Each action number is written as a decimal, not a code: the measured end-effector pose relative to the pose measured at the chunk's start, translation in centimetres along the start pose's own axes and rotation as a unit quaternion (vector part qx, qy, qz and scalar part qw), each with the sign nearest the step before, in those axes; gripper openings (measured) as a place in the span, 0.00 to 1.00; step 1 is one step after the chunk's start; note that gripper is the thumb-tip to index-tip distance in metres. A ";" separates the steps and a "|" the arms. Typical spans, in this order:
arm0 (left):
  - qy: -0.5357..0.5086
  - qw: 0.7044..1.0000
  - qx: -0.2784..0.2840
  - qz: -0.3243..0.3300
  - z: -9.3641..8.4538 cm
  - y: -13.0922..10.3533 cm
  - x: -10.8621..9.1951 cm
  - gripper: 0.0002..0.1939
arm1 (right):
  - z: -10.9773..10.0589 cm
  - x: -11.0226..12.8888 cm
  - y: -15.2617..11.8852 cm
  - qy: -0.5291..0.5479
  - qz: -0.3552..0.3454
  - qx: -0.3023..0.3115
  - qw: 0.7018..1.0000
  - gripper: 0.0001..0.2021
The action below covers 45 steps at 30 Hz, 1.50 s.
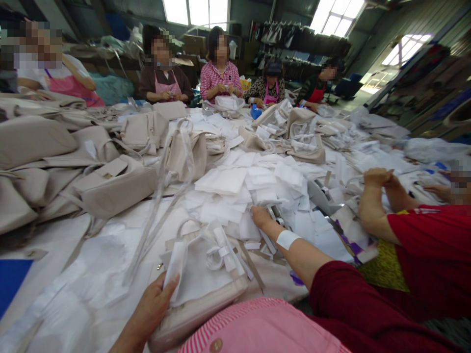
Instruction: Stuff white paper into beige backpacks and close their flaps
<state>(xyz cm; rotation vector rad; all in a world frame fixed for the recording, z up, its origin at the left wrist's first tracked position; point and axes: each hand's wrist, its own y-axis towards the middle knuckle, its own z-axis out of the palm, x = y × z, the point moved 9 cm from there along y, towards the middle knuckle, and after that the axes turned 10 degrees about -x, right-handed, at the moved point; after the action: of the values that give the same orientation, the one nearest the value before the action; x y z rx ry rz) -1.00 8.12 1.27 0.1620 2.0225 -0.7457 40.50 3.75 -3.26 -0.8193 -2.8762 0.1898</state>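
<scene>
L hand [152, 306] on bag [198, 289], labels seem blank

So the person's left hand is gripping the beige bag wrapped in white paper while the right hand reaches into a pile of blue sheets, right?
Not quite. In the head view the left hand does grip the paper-wrapped beige bag, but the right hand reaches into a pile of white sheets, not blue ones.

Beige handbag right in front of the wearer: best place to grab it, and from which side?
Probably the near-left edge of the handbag, from the wearer's side. It lies flat under white wrapping paper; the left hand already has a grip there. The right hand is out in the paper pile.
</scene>
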 end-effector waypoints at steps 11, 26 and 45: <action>0.011 1.000 -0.016 0.022 -0.3 -0.1 -1.0 0.28 | -8.2 -1.5 -1.4 0.160 0.070 -0.112 0.978 0.10; -0.049 0.998 -0.010 0.029 0.1 -1.5 -1.0 0.27 | -7.2 16.7 -19.6 0.763 0.080 0.282 0.577 0.12; -0.321 0.944 -0.030 -0.069 0.8 -3.1 2.0 0.27 | -3.0 23.7 -16.0 0.163 -0.276 0.181 0.930 0.16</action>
<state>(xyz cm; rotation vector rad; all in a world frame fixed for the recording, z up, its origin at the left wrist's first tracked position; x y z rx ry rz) -2.69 4.81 0.70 -0.2378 1.4347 -0.7071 12.91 3.04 4.70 0.0360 -2.5129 0.4455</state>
